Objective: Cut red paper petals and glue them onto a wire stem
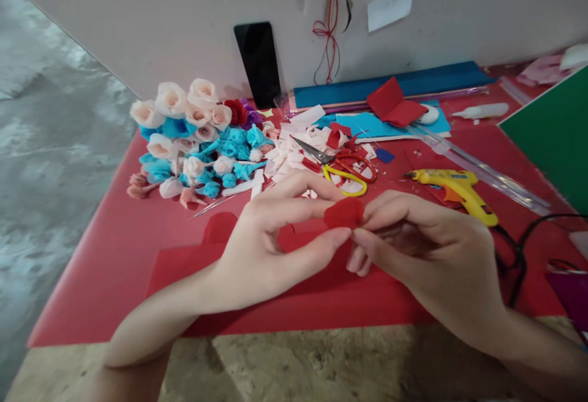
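Note:
Between my two hands is a small red paper petal (343,213), raised over the red table. The fingertips and thumb of my left hand (271,242) pinch its left side. My right hand (427,255) grips its lower right edge between thumb and forefinger, the other fingers curled beneath. Below my hands lies a larger sheet of red paper (184,270), with a rounded red piece (219,228) at its upper left. Just beyond my fingers, scissors (337,163) with red and yellow handles rest on pale paper scraps (287,157).
Paper flowers (202,144) in white, blue and pink crowd the left. A yellow glue gun (454,189) lies right, its black cable (519,255) trailing by my right hand. A phone (258,64) leans on the wall. Folded red paper (395,103) and a white bottle (482,111) sit behind.

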`<act>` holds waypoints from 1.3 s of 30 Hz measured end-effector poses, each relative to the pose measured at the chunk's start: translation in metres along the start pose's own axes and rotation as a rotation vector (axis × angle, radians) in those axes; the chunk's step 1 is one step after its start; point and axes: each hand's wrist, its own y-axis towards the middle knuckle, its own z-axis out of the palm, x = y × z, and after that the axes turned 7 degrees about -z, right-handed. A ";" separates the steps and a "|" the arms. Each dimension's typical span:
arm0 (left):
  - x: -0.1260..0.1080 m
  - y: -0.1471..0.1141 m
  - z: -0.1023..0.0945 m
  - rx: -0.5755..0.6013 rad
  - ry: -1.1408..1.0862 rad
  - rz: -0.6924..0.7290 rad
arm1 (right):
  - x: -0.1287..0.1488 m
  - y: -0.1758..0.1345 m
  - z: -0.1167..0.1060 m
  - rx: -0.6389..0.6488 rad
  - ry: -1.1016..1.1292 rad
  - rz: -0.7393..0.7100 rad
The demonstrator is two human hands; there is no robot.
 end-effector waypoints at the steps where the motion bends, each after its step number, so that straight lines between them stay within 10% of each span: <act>1: 0.001 0.000 0.000 -0.008 0.010 0.005 | 0.000 0.000 0.000 0.003 -0.009 0.001; 39: 0.006 0.008 -0.002 -0.149 0.071 0.026 | 0.000 0.002 -0.005 -0.009 -0.139 -0.140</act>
